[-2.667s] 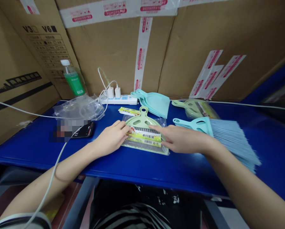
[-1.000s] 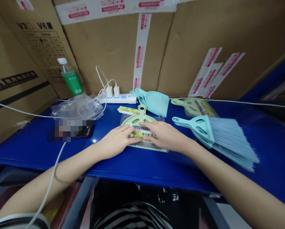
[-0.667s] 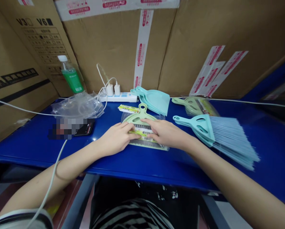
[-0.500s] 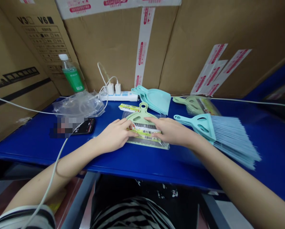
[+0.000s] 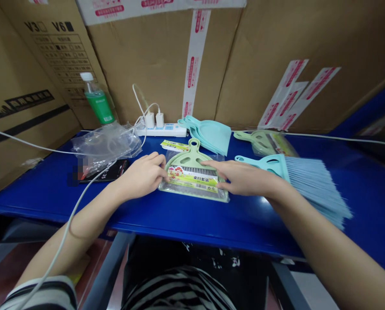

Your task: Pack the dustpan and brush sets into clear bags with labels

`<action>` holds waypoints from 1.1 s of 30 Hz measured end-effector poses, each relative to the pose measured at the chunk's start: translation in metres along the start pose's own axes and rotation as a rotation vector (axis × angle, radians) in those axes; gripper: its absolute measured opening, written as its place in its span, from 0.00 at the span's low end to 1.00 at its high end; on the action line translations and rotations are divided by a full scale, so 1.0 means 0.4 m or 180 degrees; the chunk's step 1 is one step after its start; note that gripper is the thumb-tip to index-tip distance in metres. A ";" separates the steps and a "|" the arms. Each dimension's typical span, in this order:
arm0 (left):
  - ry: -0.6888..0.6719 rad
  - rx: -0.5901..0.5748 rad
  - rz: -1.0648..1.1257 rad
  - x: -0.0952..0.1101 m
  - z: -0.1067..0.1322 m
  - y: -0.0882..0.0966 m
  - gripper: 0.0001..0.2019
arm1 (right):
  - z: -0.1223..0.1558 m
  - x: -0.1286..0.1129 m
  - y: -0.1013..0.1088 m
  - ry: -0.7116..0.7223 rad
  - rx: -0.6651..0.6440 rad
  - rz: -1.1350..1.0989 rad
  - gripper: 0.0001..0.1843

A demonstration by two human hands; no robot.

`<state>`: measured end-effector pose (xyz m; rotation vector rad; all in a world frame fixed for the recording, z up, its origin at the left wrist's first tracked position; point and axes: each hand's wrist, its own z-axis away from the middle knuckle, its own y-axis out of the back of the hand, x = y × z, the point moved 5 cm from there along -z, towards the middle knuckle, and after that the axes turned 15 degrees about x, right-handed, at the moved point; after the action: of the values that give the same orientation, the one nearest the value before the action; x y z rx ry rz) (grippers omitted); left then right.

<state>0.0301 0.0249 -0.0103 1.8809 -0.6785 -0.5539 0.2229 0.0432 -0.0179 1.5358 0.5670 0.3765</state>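
Note:
A light green dustpan (image 5: 195, 157) lies flat inside a clear bag with a grey-bristled brush (image 5: 194, 170) and a printed paper label (image 5: 192, 178) across it. My left hand (image 5: 145, 175) rests at the bag's left edge, fingers bent and fingertips touching the plastic. On the other side, my right hand (image 5: 245, 176) has its index finger stretched over the bag and its thumb apart, near the label's right end. Neither hand lifts the package. Right of it lie blue brushes (image 5: 318, 183) with long bristles. Several blue dustpans (image 5: 213, 134) are stacked behind.
Another bagged green set (image 5: 266, 143) lies at the back right. Behind the package is a loose label (image 5: 174, 145). Clear plastic bags (image 5: 110, 142), a phone (image 5: 113, 172), a power strip (image 5: 171, 130) and a green bottle (image 5: 98, 103) stand or lie leftward. A white cable crosses my left arm.
My hands have moved apart, the left one leftward to the bag's edge and the right one slightly rightward. More of the label shows between them. The package has stayed in place.

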 end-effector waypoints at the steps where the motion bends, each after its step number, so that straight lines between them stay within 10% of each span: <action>1: 0.0035 0.0010 -0.0014 -0.005 0.001 0.002 0.19 | 0.000 -0.002 0.001 -0.0005 -0.0049 -0.0009 0.38; 22: -0.0311 0.0441 -0.0268 0.030 -0.002 -0.006 0.09 | 0.008 -0.015 0.007 -0.0072 -0.0080 0.0064 0.41; 33: -0.0828 0.0033 -0.0233 0.078 0.002 -0.051 0.19 | 0.011 -0.073 -0.006 0.0898 0.0200 -0.0297 0.30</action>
<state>0.0566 0.0098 -0.0318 1.8668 -0.7837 -0.8539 0.2012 0.0232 -0.0173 1.5200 0.8749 0.5118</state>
